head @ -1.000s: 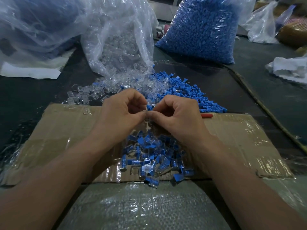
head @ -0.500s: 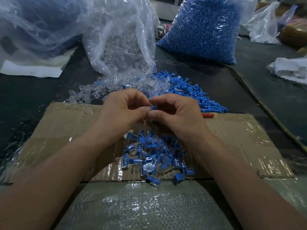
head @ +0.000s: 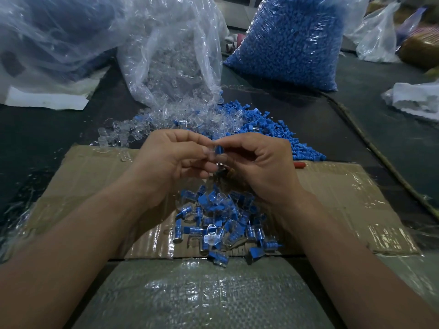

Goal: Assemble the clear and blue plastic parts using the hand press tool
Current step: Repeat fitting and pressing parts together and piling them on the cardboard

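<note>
The left hand (head: pixel 175 157) and right hand (head: pixel 259 162) meet above a taped cardboard sheet (head: pixel 95 176) lying on the dark surface (head: pixel 308 119). Each grip is pinching the same small blue-and-clear part (head: pixel 218 150) between fingertips. Under the hands lies a pile of joined pieces (head: pixel 221 222). Beyond them, loose clear parts (head: pixel 147 131) spill from an open clear bag (head: pixel 171 62), just beside a heap of blue parts (head: pixel 273 129). A full blue bag (head: pixel 289 39) stands behind.

Small blue part (head: pixel 219 150) touching a clear part (head: pixel 212 151), pinched between left hand (head: pixel 173 157) and right hand (head: pixel 261 167) fingertips. Assembled blue-in-clear pieces (head: pixel 218 224) are heaped on the cardboard (head: pixel 95 176) below. Loose clear pile (head: pixel 152 131) and loose blue pile (head: pixel 280 134) lie behind, overlapping.
</note>
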`<state>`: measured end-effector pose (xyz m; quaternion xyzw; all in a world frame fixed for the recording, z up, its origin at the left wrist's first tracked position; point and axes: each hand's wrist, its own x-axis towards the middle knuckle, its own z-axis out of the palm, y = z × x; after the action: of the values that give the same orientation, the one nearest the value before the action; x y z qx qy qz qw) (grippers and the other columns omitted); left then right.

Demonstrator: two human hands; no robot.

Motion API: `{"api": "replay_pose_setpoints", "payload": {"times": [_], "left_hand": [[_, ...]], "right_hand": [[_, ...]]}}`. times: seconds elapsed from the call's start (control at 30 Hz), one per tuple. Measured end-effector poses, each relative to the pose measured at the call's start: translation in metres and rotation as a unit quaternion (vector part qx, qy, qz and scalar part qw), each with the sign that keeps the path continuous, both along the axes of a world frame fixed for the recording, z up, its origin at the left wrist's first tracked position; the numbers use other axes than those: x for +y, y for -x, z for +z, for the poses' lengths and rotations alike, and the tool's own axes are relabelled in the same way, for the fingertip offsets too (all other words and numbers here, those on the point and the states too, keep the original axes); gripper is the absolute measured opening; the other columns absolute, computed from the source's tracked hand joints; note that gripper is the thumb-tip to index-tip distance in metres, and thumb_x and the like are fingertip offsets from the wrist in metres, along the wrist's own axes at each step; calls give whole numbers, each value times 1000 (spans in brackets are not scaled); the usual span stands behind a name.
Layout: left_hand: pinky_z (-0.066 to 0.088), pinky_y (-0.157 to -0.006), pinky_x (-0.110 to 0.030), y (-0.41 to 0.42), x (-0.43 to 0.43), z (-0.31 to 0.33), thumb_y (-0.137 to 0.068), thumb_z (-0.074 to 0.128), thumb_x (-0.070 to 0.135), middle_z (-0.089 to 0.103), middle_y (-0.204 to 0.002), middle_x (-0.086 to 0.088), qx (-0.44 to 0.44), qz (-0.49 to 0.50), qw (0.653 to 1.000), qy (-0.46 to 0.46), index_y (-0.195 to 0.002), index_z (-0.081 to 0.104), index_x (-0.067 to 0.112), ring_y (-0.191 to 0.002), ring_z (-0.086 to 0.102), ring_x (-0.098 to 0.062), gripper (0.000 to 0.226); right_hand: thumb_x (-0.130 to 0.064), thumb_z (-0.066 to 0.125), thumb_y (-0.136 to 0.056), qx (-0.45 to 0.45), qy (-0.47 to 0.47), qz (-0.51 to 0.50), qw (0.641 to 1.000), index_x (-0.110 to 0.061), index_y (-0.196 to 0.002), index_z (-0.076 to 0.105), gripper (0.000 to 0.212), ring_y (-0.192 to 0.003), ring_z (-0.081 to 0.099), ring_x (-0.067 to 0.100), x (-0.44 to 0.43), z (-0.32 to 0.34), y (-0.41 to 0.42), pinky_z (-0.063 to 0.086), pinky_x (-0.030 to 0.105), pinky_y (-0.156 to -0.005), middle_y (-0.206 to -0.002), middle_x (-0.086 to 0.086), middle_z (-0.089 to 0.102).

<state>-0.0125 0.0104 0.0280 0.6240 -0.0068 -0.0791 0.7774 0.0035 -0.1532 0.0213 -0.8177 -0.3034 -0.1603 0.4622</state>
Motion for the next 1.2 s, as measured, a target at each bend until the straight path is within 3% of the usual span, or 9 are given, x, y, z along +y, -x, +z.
{"api": "replay_pose_setpoints", "payload": {"times": [0.3, 0.53, 0.87, 1.2], "left_hand": [[52, -47, -20, 0, 1, 0, -54, 62, 3, 67, -61, -12, 19, -16, 1000, 18, -72, 62, 2, -52, 66, -17, 18], [52, -48, -18, 0, 2, -1, -54, 66, 2, 68, -61, -11, 12, -21, 1000, -3, -57, 71, 13, -53, 66, -16, 12], [50, -45, -17, 3, -2, 1, -54, 66, 6, 66, -56, -7, -2, -6, 1000, -31, -66, 65, 7, -48, 63, -13, 12], [46, -43, -15, 3, -3, 1, -75, 61, -8, 63, -51, -4, -13, 0, 997, -79, -68, 61, 6, -45, 59, -9, 16]], "right_hand": [[-4, 71, -75, -13, 21, -10, 1000, -4, -98, 70, 22, -83, 65, 9, -3, -1, -2, 53, 21, -76, -90, 3, 70], [0, 70, -74, -36, 31, -2, 999, -2, -96, 70, 23, -84, 65, 10, -4, 0, -1, 54, 23, -77, -89, 7, 71], [-3, 71, -72, -57, 37, 11, 998, -2, -95, 70, 23, -83, 64, 10, -2, 2, 0, 53, 20, -76, -87, 2, 69], [-4, 72, -71, -41, 39, 18, 998, -2, -95, 70, 24, -81, 66, 11, -1, 2, 3, 55, 29, -75, -88, 7, 71]]}}
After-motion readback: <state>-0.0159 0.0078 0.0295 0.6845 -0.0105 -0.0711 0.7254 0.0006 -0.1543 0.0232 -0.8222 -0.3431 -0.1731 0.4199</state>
